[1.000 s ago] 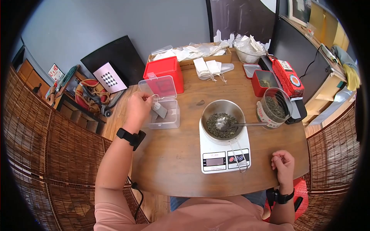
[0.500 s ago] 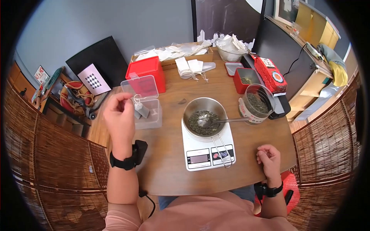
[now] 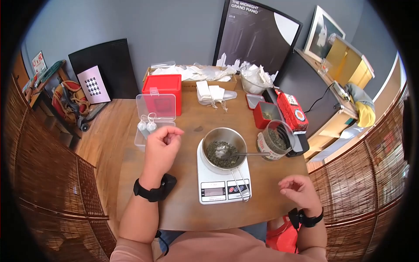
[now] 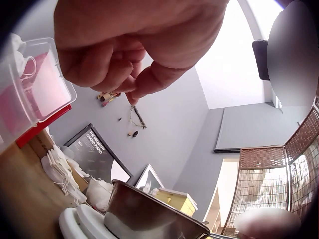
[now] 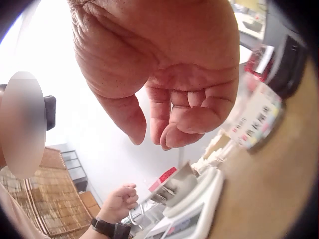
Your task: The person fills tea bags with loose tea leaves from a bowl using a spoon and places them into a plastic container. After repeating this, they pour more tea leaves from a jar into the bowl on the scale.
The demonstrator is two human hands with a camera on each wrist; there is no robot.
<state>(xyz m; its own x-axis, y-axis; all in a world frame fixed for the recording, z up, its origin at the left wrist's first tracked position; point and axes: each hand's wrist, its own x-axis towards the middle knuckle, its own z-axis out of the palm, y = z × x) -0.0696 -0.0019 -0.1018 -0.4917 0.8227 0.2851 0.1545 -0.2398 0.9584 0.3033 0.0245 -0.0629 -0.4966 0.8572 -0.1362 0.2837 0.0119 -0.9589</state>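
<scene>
My left hand (image 3: 162, 148) is over the table between a clear plastic box (image 3: 168, 114) and a steel pot (image 3: 235, 136), its fingers loosely curled around nothing. Two filled tea bags (image 3: 151, 126) with looped strings lie in the box, partly behind that hand. On a white kitchen scale (image 3: 203, 172) stands the pot, with dried tea leaves (image 3: 214, 152) and a metal spoon (image 3: 253, 154) in it. Right of the scale, my right hand (image 3: 301, 192) is at the table's edge, fingers relaxed and bent, holding nothing.
Behind the box is a red lidded container (image 3: 163, 83). Empty white tea bags (image 3: 210, 91) lie at the back, before a carton (image 3: 192, 86) of more. A clear jar (image 3: 277, 144) of leaves and a red tin (image 3: 262, 117) stand right of the pot.
The left hand has let go of the tea bag, now in the box, and moved right toward the pot. The right hand's fingers have loosened. The head view has shifted.
</scene>
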